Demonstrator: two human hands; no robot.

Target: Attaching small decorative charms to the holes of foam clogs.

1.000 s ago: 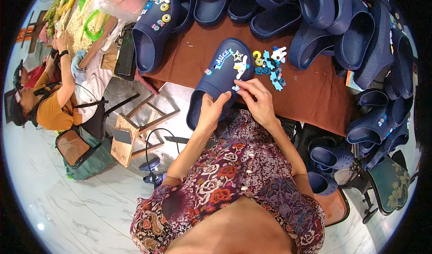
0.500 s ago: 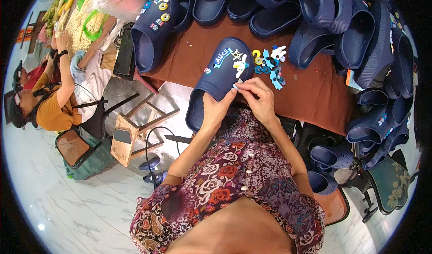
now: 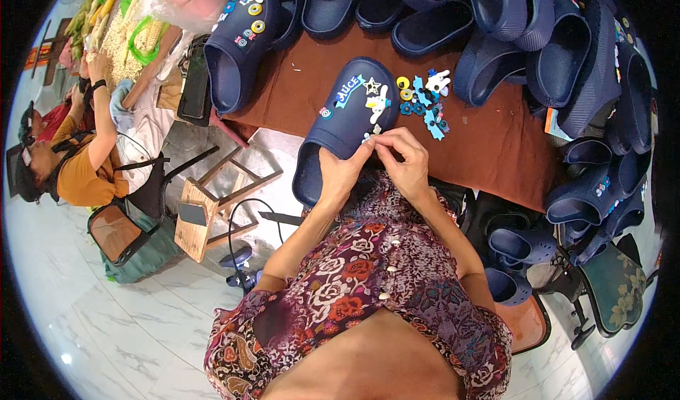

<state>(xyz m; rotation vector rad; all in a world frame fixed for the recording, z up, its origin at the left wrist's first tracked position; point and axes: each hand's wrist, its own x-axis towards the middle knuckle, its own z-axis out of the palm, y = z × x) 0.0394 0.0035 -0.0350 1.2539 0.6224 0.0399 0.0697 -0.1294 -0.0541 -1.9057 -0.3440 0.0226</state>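
Observation:
A navy clog (image 3: 333, 127) lies toe-away at the near edge of the brown-covered table. On its upper are a blue banner charm (image 3: 348, 90), a star charm (image 3: 372, 85), a white cartoon charm (image 3: 378, 104) and a small swirl charm (image 3: 325, 112). My left hand (image 3: 341, 175) grips the clog at its foot opening, its thumb along the side and its other fingers mostly hidden. Thumb and forefinger of my right hand (image 3: 405, 158) pinch together at the clog's right side, against a tiny pale charm (image 3: 367, 137) mostly covered by the fingertips. Loose charms (image 3: 425, 102) lie just right of the clog.
Several navy clogs (image 3: 432, 31) crowd the table's back and right side; a decorated clog (image 3: 237, 53) stands at the left beside a black phone (image 3: 195, 88). A wooden stool (image 3: 191, 230) is at lower left. Another person (image 3: 85, 166) handles corn farther left.
My right hand has shifted slightly down and its fingertips have closed in toward my left thumb. The clog stays almost where it was.

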